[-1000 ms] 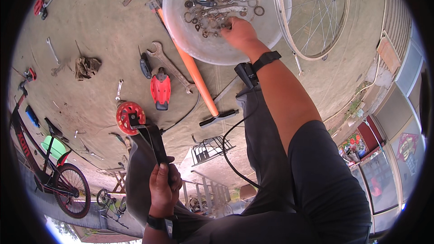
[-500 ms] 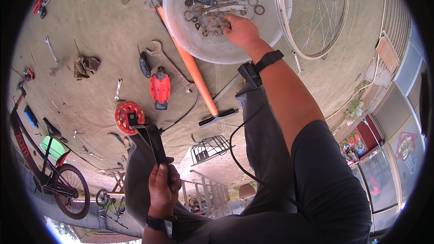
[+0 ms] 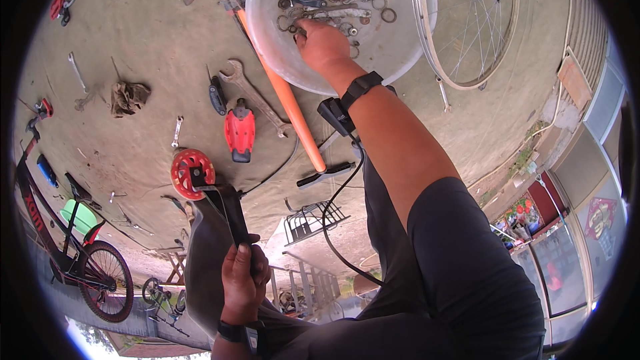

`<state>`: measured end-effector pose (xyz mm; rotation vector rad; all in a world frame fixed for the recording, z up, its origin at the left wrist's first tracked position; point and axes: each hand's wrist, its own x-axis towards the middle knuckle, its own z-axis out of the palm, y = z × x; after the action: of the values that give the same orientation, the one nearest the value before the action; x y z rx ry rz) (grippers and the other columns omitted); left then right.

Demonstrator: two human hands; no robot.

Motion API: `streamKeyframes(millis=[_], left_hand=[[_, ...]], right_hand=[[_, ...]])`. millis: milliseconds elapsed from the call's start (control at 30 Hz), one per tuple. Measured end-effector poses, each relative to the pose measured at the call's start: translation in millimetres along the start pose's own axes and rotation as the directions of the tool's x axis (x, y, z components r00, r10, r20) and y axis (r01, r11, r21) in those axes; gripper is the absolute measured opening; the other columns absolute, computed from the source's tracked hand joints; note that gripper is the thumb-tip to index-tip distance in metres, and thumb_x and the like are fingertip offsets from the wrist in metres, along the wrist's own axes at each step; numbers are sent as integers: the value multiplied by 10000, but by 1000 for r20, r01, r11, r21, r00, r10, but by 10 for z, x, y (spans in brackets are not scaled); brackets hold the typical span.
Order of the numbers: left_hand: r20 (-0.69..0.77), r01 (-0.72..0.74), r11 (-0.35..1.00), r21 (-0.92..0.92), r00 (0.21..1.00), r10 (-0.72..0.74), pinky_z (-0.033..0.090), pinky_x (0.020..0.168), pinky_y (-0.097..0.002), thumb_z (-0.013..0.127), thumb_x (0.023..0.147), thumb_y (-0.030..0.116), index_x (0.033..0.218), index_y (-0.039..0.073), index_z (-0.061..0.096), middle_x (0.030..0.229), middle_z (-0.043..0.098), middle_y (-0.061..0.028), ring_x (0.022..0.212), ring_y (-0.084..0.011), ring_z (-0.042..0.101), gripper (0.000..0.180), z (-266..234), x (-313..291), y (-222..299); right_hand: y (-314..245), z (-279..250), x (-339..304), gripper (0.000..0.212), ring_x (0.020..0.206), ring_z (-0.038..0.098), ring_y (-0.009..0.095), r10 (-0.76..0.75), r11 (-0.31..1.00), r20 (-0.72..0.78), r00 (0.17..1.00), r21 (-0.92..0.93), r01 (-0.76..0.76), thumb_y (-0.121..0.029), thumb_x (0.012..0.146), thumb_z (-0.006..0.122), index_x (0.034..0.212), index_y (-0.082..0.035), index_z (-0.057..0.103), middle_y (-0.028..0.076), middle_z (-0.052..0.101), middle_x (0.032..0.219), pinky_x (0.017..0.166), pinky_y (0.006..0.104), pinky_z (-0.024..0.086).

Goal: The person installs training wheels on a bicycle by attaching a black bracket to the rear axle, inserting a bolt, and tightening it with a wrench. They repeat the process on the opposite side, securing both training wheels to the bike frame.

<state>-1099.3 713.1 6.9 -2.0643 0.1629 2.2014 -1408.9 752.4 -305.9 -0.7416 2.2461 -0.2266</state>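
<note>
Your left hand (image 3: 245, 277) curls its fingers around the black bracket (image 3: 235, 217) of a red wheel (image 3: 181, 178). Inside the near edge of the basin (image 3: 400, 40), your right hand (image 3: 325, 47) is among metal parts (image 3: 348, 13), its grip hidden.

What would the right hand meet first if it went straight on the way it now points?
Probably the small dark ring lying just ahead of the right hand, with the wall of the plastic basin farther on. Depth is unclear, so it might pass above the ring.
</note>
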Motion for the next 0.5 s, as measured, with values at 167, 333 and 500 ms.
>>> streamKeyframes(millis=[167, 333, 500], left_hand=[[-15, 2, 1000, 15, 1000, -2, 302, 447, -226, 578, 1016, 310, 1168, 50, 575, 654, 458, 12, 482, -55, 366, 301, 1, -5, 14], [-11, 3, 1000, 28, 1000, -2, 294, 445, -228, 574, 1018, 311, 1171, 49, 571, 648, 458, 13, 481, -56, 366, 303, 9, -16, 25], [2, 2, 1000, 7, 1000, -2, 290, 442, -225, 574, 1018, 310, 1171, 45, 571, 649, 460, 11, 480, -55, 364, 306, 17, -25, 41]], right_hand=[[-69, 38, 52, 255, 1013, 670, 311, 61, 997, 15, 998, -40, -60, -293, 887, 619, 1102, -165, 667, 102, 684, 1098, 817, 448, 546], [-118, 23, 86, 240, 1010, 670, 308, 94, 994, 48, 994, -63, -91, -295, 883, 625, 1068, -149, 667, 111, 683, 1089, 818, 446, 547], [-104, 26, 95, 239, 992, 673, 328, 69, 997, 34, 997, -27, -68, -296, 885, 599, 1034, -125, 676, 129, 687, 1066, 822, 448, 548]])
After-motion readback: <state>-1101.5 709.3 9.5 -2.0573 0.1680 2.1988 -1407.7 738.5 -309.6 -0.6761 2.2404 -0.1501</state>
